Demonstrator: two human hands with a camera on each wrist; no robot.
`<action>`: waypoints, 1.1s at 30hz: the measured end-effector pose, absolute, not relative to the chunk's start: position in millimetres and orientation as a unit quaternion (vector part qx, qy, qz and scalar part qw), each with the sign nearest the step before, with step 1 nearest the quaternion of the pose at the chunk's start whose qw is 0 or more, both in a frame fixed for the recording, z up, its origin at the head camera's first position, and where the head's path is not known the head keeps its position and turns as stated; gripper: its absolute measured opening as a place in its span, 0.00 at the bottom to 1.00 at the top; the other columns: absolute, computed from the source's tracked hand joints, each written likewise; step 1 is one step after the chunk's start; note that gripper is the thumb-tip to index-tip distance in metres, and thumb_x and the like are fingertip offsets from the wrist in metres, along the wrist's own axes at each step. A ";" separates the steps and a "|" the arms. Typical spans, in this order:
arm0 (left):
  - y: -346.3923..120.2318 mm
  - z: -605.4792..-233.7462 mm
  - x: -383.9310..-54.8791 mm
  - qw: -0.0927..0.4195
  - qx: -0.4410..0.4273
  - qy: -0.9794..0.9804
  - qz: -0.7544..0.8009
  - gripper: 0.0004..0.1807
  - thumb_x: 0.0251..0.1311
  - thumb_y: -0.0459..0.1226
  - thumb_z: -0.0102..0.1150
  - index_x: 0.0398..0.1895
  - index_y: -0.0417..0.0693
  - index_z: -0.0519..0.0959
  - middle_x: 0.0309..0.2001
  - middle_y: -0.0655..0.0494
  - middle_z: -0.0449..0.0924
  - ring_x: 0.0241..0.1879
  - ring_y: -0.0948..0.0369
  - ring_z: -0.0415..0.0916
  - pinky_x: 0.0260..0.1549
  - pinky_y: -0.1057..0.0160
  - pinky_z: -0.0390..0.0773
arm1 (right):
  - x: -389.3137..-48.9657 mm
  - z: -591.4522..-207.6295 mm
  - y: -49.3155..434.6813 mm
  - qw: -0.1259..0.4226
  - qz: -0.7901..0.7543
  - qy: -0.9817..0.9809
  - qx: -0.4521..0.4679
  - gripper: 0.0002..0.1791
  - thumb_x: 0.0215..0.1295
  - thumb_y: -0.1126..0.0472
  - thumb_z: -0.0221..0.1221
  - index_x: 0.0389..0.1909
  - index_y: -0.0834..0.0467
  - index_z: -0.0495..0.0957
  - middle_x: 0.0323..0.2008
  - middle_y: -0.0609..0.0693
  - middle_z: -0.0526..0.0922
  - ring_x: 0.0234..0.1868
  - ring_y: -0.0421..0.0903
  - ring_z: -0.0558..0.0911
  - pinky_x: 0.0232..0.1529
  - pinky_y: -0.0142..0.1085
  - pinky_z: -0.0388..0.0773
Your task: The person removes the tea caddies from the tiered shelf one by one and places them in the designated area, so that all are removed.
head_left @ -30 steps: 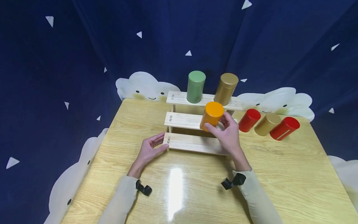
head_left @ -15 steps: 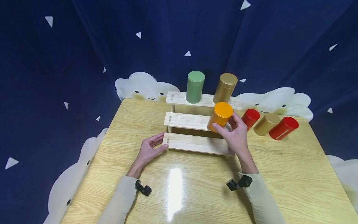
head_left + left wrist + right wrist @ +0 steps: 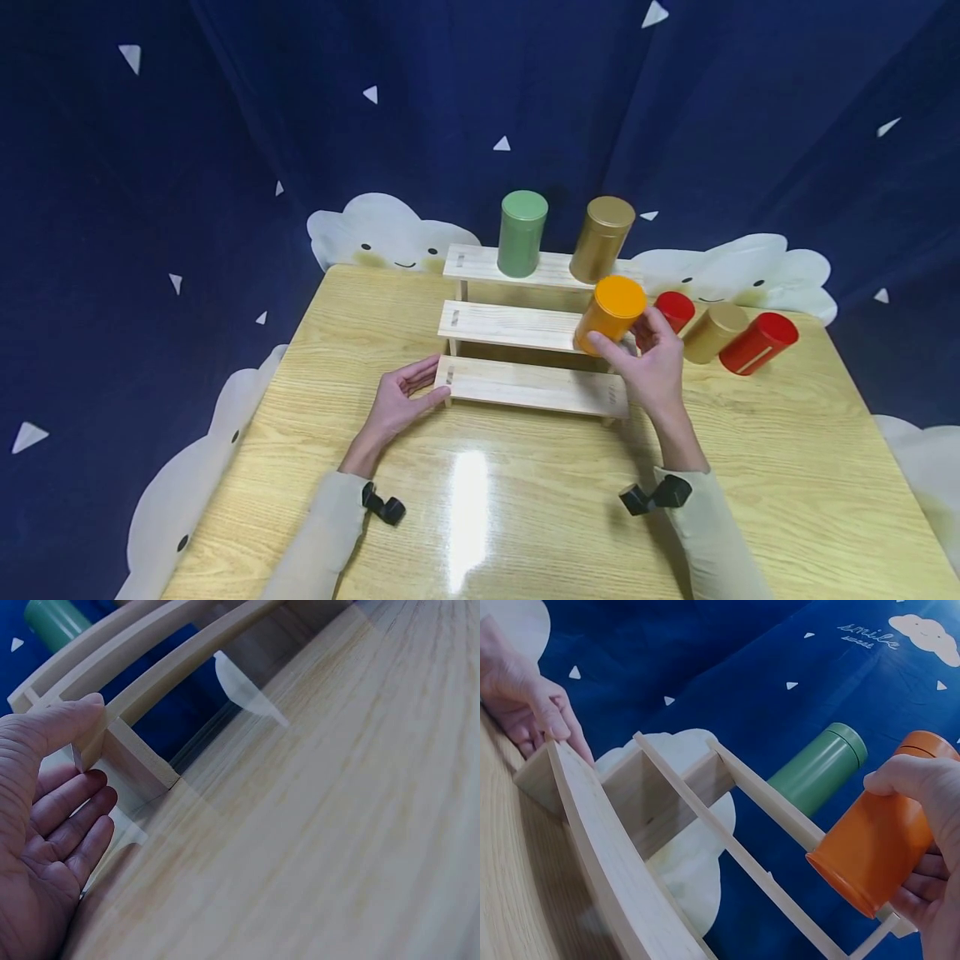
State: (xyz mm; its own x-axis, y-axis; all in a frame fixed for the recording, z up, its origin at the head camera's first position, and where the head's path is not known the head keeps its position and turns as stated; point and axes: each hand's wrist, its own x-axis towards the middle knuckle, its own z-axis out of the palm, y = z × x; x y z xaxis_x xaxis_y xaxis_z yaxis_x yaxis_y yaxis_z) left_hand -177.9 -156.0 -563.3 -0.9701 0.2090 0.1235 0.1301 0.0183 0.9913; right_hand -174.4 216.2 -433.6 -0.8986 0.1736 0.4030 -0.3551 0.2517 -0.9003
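Where the head view looks down on the pale wooden table, a three-tier rack of pale wood stands at its back edge. Toward the right end of the middle board, the right hand holds a glossy orange cylindrical canister, thumb on the near side; gripping the body probably leaves lid and base free. The left hand spans the left end of the lowest board, thumb at the front corner, likely to steady the light frame. A green cylindrical canister and a gold-brown cylindrical canister stand apart on the top board. Near the table's back right corner stand a red cylindrical canister, partly hidden, a pale gold cylindrical canister and a second red cylindrical canister, seemingly lined up within easy reach.

From the left wrist, the thumb rests on the board's end with the fingers curved below, apparently a light pinch.

From the right wrist, thumb and fingers take opposite sides of the orange canister; whether its bottom rim touches a board, I cannot tell.
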 end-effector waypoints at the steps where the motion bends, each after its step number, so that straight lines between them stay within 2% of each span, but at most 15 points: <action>1: -156.0 -563.5 -178.1 0.028 0.118 0.712 0.691 0.31 0.62 0.29 0.73 0.69 0.37 0.76 0.66 0.39 0.79 0.65 0.44 0.78 0.67 0.54 0.77 | -173.8 -433.2 217.5 0.220 0.609 -0.760 0.059 0.32 0.54 0.72 0.76 0.62 0.62 0.80 0.52 0.46 0.84 0.50 0.45 0.82 0.60 0.29 0.80; 6: -156.2 -563.3 -178.0 0.028 0.117 0.710 0.694 0.31 0.60 0.29 0.73 0.68 0.38 0.77 0.65 0.40 0.79 0.65 0.44 0.78 0.67 0.53 0.77 | -172.7 -433.8 225.8 0.236 0.604 -0.759 0.058 0.33 0.53 0.74 0.76 0.62 0.62 0.80 0.51 0.45 0.84 0.48 0.45 0.83 0.56 0.26 0.81; 11: -155.7 -562.5 -177.4 0.027 0.115 0.716 0.688 0.32 0.60 0.30 0.74 0.69 0.39 0.77 0.65 0.41 0.80 0.65 0.45 0.78 0.67 0.56 0.77 | -172.1 -433.8 235.2 0.251 0.610 -0.750 0.057 0.31 0.53 0.75 0.75 0.60 0.62 0.80 0.52 0.47 0.84 0.50 0.46 0.83 0.58 0.27 0.81; 16: -155.7 -561.0 -176.4 0.031 0.106 0.719 0.686 0.32 0.60 0.31 0.75 0.69 0.41 0.77 0.65 0.43 0.80 0.65 0.46 0.78 0.67 0.57 0.77 | -169.6 -431.8 243.5 0.264 0.611 -0.745 0.044 0.31 0.52 0.76 0.75 0.60 0.61 0.81 0.51 0.47 0.84 0.48 0.46 0.82 0.52 0.27 0.80; 24: -156.1 -561.8 -176.8 0.037 0.100 0.720 0.686 0.32 0.60 0.31 0.75 0.69 0.42 0.77 0.66 0.43 0.80 0.66 0.46 0.78 0.69 0.55 0.75 | -166.7 -430.9 257.3 0.268 0.588 -0.763 0.008 0.31 0.55 0.71 0.76 0.62 0.58 0.81 0.52 0.45 0.84 0.49 0.44 0.82 0.56 0.26 0.79; 27: -155.9 -561.5 -177.0 0.038 0.100 0.720 0.686 0.32 0.60 0.30 0.74 0.69 0.42 0.77 0.66 0.42 0.79 0.66 0.45 0.77 0.69 0.53 0.75 | -165.8 -431.5 261.9 0.271 0.576 -0.771 -0.006 0.30 0.56 0.69 0.77 0.61 0.57 0.82 0.51 0.44 0.84 0.48 0.44 0.82 0.54 0.25 0.80; 33: -156.4 -561.2 -176.5 0.038 0.101 0.721 0.684 0.32 0.60 0.31 0.75 0.69 0.43 0.77 0.65 0.43 0.80 0.65 0.47 0.78 0.68 0.57 0.76 | -164.6 -430.9 269.4 0.280 0.574 -0.770 -0.018 0.30 0.56 0.68 0.76 0.61 0.57 0.82 0.52 0.43 0.85 0.49 0.44 0.82 0.53 0.26 0.79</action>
